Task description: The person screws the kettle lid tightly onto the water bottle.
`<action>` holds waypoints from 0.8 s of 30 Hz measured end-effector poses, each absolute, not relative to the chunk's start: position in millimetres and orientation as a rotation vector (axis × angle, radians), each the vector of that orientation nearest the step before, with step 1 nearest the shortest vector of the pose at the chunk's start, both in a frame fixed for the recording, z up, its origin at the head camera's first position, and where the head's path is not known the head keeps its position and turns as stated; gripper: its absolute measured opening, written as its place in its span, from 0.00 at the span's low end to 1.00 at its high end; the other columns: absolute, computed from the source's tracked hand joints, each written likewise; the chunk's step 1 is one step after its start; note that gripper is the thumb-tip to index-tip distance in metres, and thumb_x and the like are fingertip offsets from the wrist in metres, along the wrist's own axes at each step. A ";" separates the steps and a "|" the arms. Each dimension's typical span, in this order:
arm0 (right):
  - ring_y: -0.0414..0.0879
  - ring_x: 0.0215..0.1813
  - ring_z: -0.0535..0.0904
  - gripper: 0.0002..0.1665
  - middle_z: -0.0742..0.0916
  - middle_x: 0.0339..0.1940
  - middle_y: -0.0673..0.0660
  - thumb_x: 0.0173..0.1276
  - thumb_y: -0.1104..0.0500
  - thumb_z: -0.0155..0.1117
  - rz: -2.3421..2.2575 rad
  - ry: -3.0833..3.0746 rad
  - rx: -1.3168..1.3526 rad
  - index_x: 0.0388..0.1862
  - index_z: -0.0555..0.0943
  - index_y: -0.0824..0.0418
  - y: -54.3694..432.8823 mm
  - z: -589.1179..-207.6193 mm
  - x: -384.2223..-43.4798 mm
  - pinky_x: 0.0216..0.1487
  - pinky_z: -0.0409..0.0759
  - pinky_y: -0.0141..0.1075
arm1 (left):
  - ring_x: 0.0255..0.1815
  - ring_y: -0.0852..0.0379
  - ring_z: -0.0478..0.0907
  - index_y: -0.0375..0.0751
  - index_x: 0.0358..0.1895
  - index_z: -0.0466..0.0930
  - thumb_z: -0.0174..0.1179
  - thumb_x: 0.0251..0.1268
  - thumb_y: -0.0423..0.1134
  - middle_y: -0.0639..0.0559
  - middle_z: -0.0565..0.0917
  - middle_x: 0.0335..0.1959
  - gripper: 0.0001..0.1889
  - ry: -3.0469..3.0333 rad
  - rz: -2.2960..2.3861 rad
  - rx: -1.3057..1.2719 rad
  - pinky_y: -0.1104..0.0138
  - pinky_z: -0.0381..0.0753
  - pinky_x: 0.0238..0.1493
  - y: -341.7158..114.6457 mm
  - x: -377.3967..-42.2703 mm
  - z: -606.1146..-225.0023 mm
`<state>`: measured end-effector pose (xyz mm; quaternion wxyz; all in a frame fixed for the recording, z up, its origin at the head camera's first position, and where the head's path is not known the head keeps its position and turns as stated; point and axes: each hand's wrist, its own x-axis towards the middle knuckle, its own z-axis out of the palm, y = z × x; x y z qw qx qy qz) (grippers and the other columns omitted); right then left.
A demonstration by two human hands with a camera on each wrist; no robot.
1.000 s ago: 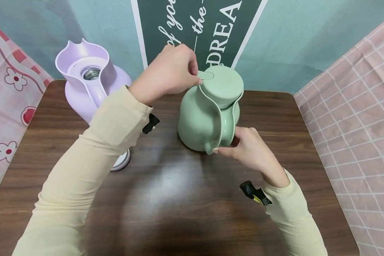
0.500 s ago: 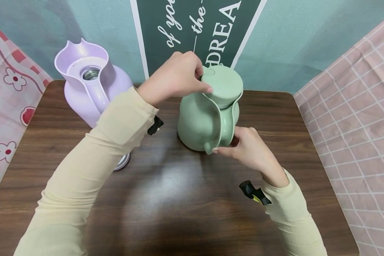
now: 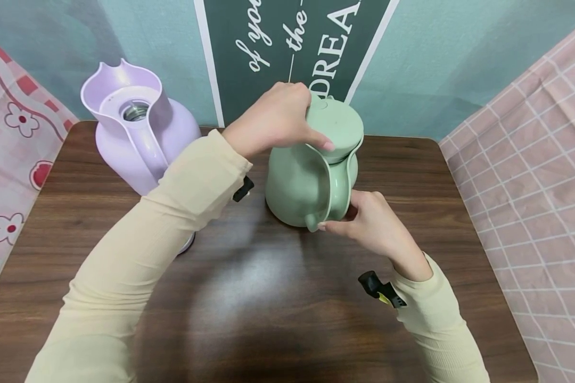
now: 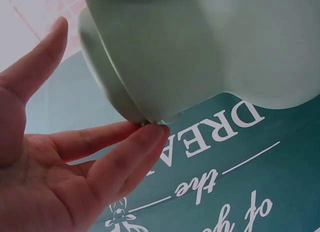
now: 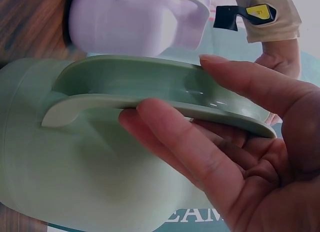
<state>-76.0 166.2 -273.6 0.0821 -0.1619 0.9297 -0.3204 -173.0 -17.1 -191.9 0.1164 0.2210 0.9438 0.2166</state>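
Observation:
A pale green thermos jug (image 3: 297,181) stands on the table with its round lid (image 3: 337,125) on top. My left hand (image 3: 278,117) holds the lid at its left side, the thumb lying across the near edge and the other fingers hidden behind. In the left wrist view, those fingertips (image 4: 157,132) meet the lid's rim while the thumb stretches out on the other side. Low on the jug's handle (image 3: 339,186), my right hand (image 3: 378,226) grips it; thumb and fingers lie on opposite sides in the right wrist view.
A lilac thermos jug (image 3: 148,138) without a lid stands at the back left, its neck opening showing. Part of a white-rimmed round piece (image 3: 188,244) peeks out beside my left sleeve. A teal cloth (image 3: 426,69) with a lettered panel hangs behind the wooden table (image 3: 287,319).
My left hand has slid right along the lid's edge, its thumb now farther across the near side. The tab on the lid has turned slightly toward the back. The right hand stays put.

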 end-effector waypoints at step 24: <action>0.42 0.22 0.73 0.12 0.80 0.19 0.47 0.47 0.57 0.74 -0.947 2.784 -0.477 0.30 0.82 0.58 165.5 -274.3 -75.5 0.26 0.71 0.35 | 0.28 0.59 0.61 0.41 0.18 0.69 0.69 0.47 0.42 0.54 0.67 0.17 0.17 2.746 0.769 0.721 0.70 0.59 0.31 -29.6 -183.4 -195.8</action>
